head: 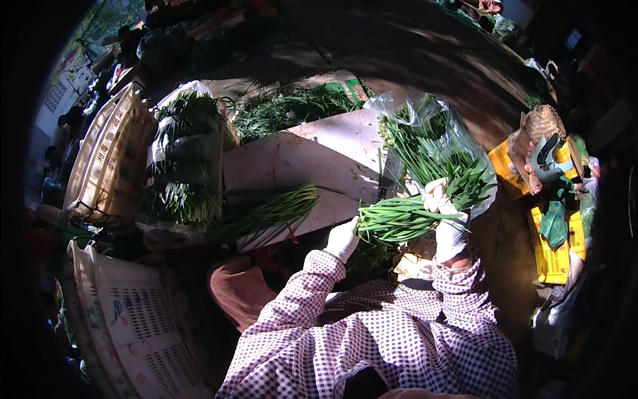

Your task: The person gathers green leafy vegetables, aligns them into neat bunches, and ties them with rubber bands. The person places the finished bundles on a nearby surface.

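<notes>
Both my hands wear white gloves and hold one bundle of long green leaf vegetable, likely garlic chives (pixel 396 219), across my front. My left hand (pixel 344 239) grips the bundle's left end. My right hand (pixel 445 209) is closed around its right part, by the leafy tips. Just beyond lies an open clear plastic bag (pixel 478 169) with more greens (pixel 423 149) inside. On the pale board (pixel 309 149) to the left rests another bundle of greens (pixel 279 207), partly in shadow, with a red tie beside it.
At left stands a crate of bundled greens (pixel 184 159) lined with plastic, with white plastic crates (pixel 144 319) nearer me. Loose greens (pixel 294 109) lie behind the board. Yellow crates (pixel 553 244), a small seat-like grey object (pixel 548 159) and a woven basket (pixel 546 122) are at right.
</notes>
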